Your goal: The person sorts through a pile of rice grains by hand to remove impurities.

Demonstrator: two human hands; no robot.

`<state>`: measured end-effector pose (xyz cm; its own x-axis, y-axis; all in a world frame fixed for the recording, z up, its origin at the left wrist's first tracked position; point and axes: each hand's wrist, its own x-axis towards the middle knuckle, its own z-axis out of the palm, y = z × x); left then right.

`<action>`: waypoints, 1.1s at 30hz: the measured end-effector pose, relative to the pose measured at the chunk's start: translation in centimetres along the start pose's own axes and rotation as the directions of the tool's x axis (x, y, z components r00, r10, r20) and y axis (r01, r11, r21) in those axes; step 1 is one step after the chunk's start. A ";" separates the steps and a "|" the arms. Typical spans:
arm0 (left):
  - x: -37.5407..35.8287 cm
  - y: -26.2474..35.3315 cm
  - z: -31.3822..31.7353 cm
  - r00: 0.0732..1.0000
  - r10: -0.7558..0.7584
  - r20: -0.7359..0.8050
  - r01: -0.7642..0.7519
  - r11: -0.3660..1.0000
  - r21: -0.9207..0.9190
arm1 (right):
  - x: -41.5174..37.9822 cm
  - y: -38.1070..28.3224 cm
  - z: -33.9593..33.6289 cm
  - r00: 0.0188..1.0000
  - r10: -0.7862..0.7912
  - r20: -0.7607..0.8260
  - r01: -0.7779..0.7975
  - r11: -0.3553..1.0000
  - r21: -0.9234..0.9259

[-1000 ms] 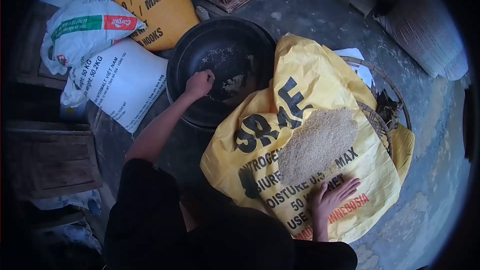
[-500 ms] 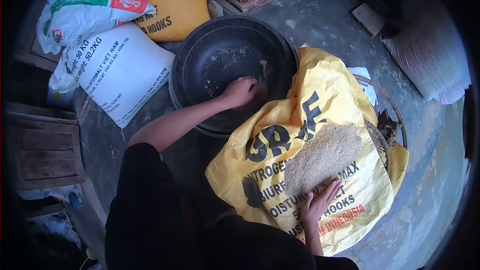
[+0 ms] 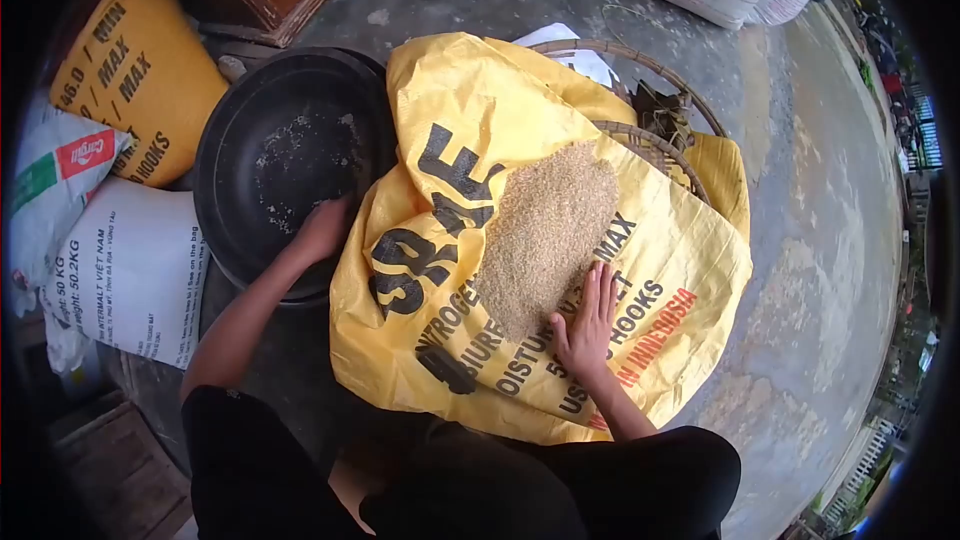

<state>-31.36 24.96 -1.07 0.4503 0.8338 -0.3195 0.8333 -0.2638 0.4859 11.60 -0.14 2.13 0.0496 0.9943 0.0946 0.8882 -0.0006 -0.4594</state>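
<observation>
left hand (image 3: 325, 229) inside the black basin (image 3: 232, 145), can't tell how its fingers stand. right hand (image 3: 587, 335) on the yellow sack (image 3: 690, 240), at the grain pile's (image 3: 548, 240) edge, fingers straight, thumb apart.

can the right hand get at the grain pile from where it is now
Very likely yes: the right hand is spread on the yellow sack right beside the edge of the grain pile, and nothing visible stands between them.
</observation>
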 end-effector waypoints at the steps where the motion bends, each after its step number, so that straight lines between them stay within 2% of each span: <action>1: -0.5 -0.6 0.4 0.999 -0.027 -0.017 0.027 0.999 -0.034 | -0.1 -0.1 0.1 1.000 0.010 -0.009 -0.010 1.000 0.016; 3: -0.8 -0.5 0.1 0.999 0.041 0.025 -0.032 0.960 -0.277 | 0.0 -0.8 0.6 0.997 0.064 -0.030 -0.064 0.998 0.000; 4: -1.0 -0.1 0.0 0.997 0.064 0.039 -0.051 0.959 -0.279 | 0.1 -1.4 0.7 0.997 0.075 -0.020 -0.075 0.997 -0.015; 6: -1.1 0.7 -0.4 0.996 -0.086 0.021 0.087 0.911 -0.404 | 0.3 -2.3 1.2 0.999 0.052 0.014 -0.052 0.999 0.009; 7: -0.8 -0.1 -0.2 0.997 -0.066 0.034 0.074 0.913 -0.402 | 0.3 -2.7 1.6 0.999 0.032 0.027 -0.033 0.999 0.038; 9: -0.1 0.5 -0.4 0.945 -0.277 0.171 0.325 0.753 -0.572 | 0.4 -3.2 1.6 0.997 -0.057 0.057 0.047 0.986 0.161; 11: 0.0 -0.5 -0.2 0.922 -0.308 0.233 0.380 0.611 -0.694 | -0.4 -2.6 1.8 0.997 -0.072 0.020 0.067 0.979 0.194; 13: 0.0 4.8 -1.9 0.834 -0.491 0.249 0.427 0.292 -0.856 | -1.0 -2.0 0.6 0.979 0.090 -0.186 -0.071 0.992 0.106; 14: 0.0 3.5 -2.8 0.834 -0.488 0.258 0.436 0.296 -0.850 | -1.3 -1.4 0.4 0.941 0.222 -0.255 -0.206 0.975 0.087; 15: -0.1 0.6 -4.1 0.830 -0.429 0.355 0.484 0.239 -0.842 | -1.5 -0.8 0.5 0.939 0.232 -0.253 -0.216 0.972 0.089; 16: -0.2 -0.8 -4.9 0.818 -0.366 0.444 0.532 0.185 -0.827 | -1.6 -0.2 0.6 0.890 0.359 -0.283 -0.356 0.932 0.062; 17: -0.2 -0.4 -5.0 0.815 -0.366 0.449 0.538 0.191 -0.821 | -1.5 0.0 0.7 0.821 0.476 -0.316 -0.489 0.871 0.041; 19: 0.0 0.6 -4.7 0.800 -0.497 0.338 0.395 0.011 -0.919 | -0.9 -0.6 1.3 0.830 0.472 -0.299 -0.488 0.873 0.024; 20: 0.1 1.1 -4.9 0.790 -0.528 0.311 0.394 0.049 -0.918 | -0.4 -1.3 1.7 0.890 0.386 -0.244 -0.384 0.922 0.055; 22: 0.5 0.5 -4.4 0.775 -0.551 0.311 0.397 0.041 -0.917 | 0.5 -2.7 2.1 0.969 0.206 -0.140 -0.182 0.969 0.166; 24: 0.8 -0.8 -4.0 0.759 -0.575 0.306 0.394 0.031 -0.919 | 1.1 -3.8 3.0 0.996 0.024 -0.085 0.004 0.949 0.315; 25: 0.8 -1.6 -4.0 0.794 -0.520 0.315 0.362 -0.012 -0.932 | 1.0 -4.0 3.3 0.996 -0.027 -0.087 0.056 0.934 0.353; 27: 0.4 -0.5 -4.4 0.825 -0.465 0.320 0.334 -0.056 -0.941 | 0.8 -3.6 2.4 0.984 0.040 -0.174 0.003 0.971 0.239; 29: -0.4 0.9 -5.3 0.834 -0.449 0.321 0.283 -0.151 -0.947 | 1.2 -2.1 1.8 0.880 0.334 -0.338 -0.324 0.942 0.087; 30: -0.6 0.9 -5.6 0.833 -0.448 0.324 0.287 -0.152 -0.946 | 1.6 -1.0 1.6 0.837 0.418 -0.354 -0.416 0.905 0.086; 31: -0.8 0.8 -5.9 0.834 -0.456 0.310 0.249 -0.190 -0.950 | 2.0 -0.7 1.6 0.836 0.419 -0.355 -0.418 0.904 0.084; 33: -1.1 1.4 -6.4 0.835 -0.461 0.302 0.217 -0.228 -0.949 | 2.3 -0.5 1.4 0.912 0.309 -0.270 -0.309 0.950 0.044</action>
<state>-32.76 26.75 5.19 0.0885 0.6711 -0.7360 -0.3965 0.7016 0.5921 10.59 2.30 1.31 0.4434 0.8775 0.1830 0.8086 -0.3034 -0.5041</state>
